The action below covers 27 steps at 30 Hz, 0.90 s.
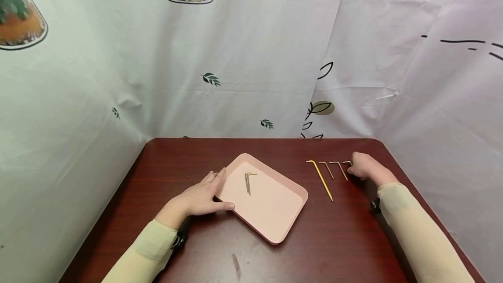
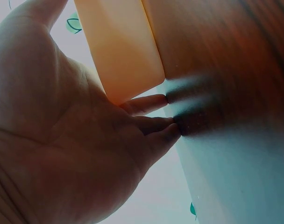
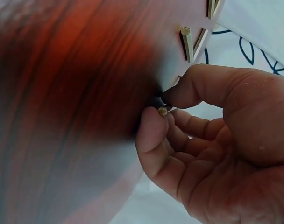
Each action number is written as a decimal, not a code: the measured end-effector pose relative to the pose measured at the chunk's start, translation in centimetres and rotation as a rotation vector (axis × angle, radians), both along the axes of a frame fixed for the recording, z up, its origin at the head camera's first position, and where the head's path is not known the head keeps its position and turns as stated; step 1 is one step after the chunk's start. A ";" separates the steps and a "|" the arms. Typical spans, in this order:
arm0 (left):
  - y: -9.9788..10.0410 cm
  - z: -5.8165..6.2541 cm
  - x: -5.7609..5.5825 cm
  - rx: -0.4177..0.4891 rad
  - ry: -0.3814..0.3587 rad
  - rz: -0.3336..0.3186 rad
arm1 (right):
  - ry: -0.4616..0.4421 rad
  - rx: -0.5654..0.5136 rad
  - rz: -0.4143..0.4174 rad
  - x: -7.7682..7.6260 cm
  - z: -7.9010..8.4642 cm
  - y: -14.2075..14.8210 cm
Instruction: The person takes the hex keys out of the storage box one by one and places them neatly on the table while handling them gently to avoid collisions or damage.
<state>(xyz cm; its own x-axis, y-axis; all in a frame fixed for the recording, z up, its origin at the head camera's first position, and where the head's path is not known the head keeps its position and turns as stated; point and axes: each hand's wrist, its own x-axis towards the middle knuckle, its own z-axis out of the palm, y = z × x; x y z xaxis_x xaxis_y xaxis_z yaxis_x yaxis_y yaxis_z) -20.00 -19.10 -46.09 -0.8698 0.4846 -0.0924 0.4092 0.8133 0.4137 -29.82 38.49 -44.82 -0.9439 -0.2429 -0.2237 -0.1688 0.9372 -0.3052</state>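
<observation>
At the right side of the table, my right hand (image 1: 367,167) pinches a small brass-coloured hex key (image 3: 162,111) between thumb and index finger, low at the tabletop. The key's short bent arm sticks out past the fingers in the head view; the hand hides most of the rest. My left hand (image 1: 202,197) lies at the left corner of a pink tray (image 1: 271,206), fingers extended along its edge and thumb at the near rim. In the left wrist view, several fingertips touch the tabletop beside the tray. Two hex keys (image 1: 248,184) lie side by side inside the tray.
Left of my right hand, two more brass-coloured hex keys (image 1: 341,170) lie in a row with a longer yellow hex key (image 1: 323,181). The dark red wooden table (image 1: 188,152) is bordered by white patterned cloth (image 1: 243,56) at the back and sides.
</observation>
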 end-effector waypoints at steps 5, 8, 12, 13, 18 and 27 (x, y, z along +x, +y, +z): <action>-0.2 0.1 -0.1 0.000 0.000 0.000 | -0.026 -0.002 -0.016 -0.3 0.1 -0.2; -0.2 0.1 -0.1 0.005 -0.004 0.000 | -0.037 0.002 -0.026 -0.1 0.3 -0.4; -0.2 0.0 -0.1 0.004 -0.017 -0.001 | -0.046 0.002 -0.032 0.2 0.6 -0.7; -0.2 0.0 -0.1 0.002 -0.021 -0.002 | -0.047 -0.002 -0.029 0.1 0.6 -0.6; -0.2 -0.1 0.0 0.004 -0.018 0.002 | -0.049 0.003 -0.034 -2.0 -1.7 1.2; -0.1 -0.1 -0.1 0.003 -0.014 -0.003 | -0.057 -0.013 -0.048 -2.6 -2.4 1.9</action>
<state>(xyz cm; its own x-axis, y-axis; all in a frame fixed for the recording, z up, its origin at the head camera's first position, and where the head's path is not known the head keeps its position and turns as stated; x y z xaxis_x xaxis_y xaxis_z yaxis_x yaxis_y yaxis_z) -20.05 -19.18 -46.18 -0.8672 0.4873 -0.1028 0.4055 0.8107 0.4222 -32.44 40.42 -47.27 -0.9403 -0.2011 -0.2745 -0.1061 0.9397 -0.3252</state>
